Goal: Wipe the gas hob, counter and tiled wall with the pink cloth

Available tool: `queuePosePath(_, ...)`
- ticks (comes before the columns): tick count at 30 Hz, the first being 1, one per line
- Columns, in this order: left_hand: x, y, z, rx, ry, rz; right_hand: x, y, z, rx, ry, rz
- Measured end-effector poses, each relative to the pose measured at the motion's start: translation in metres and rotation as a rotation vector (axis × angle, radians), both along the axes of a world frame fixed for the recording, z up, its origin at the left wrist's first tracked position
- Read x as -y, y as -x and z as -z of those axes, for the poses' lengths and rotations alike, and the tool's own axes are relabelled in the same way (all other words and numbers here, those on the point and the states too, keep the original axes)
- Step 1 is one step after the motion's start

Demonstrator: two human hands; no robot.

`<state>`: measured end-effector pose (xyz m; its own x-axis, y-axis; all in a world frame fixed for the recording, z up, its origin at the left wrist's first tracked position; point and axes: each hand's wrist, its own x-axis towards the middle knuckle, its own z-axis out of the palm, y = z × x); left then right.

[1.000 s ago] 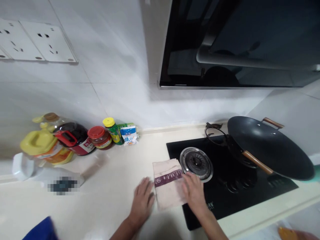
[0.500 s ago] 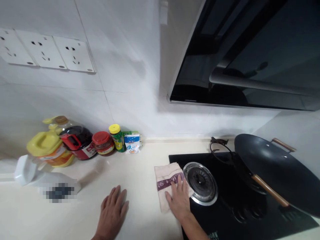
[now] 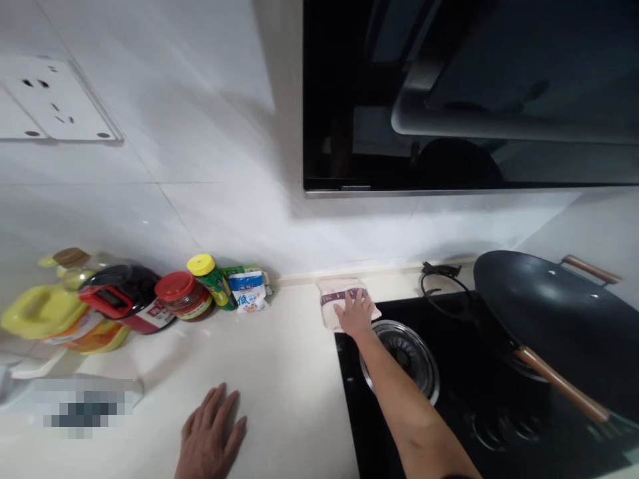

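The right hand point(image 3: 358, 315) lies flat over the cloth point(image 3: 329, 313), on the desk point(image 3: 279, 372) at the stove point(image 3: 464, 372) corner; the left hand point(image 3: 207, 432) rests loose, gripping nothing. The cloth looks soft, light: press its middle or pinch an edge.

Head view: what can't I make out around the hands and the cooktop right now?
All in the head view:
Purple-banded cloth: partly hidden by the right hand.
Left burner: partly hidden by the right forearm.
Left hand: wrist cut off by the bottom edge.
Wok: right side cut off by the right edge.
White bottle: label pixelated, end cut off by the left edge.
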<state>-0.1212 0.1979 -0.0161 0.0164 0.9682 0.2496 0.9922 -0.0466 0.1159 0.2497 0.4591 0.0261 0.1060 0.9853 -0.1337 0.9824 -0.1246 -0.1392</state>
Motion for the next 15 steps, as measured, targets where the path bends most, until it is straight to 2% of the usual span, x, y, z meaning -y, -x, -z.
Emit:
queuePosePath(2,-0.001,-0.001,-0.002,-0.004,0.023,-0.008,0.01,-0.001,0.002,0.0,0.008,-0.041)
queuePosePath(5,-0.002,-0.002,-0.001,-0.003,0.046,-0.023,0.055,0.006,0.01,-0.021,-0.046,-0.125)
queuePosePath(8,-0.003,-0.001,0.0,-0.008,0.05,-0.03,0.127,0.01,0.024,-0.09,-0.119,-0.23)
queuePosePath(10,-0.003,-0.001,0.0,-0.012,0.054,-0.032,0.181,0.002,0.034,-0.139,-0.204,-0.312)
queuePosePath(13,-0.004,0.0,-0.002,-0.016,0.062,-0.039,0.255,-0.031,0.05,-0.162,-0.415,-0.46)
queuePosePath(15,-0.005,-0.001,-0.003,-0.02,0.071,-0.045,0.29,-0.06,0.062,-0.141,-0.524,-0.551)
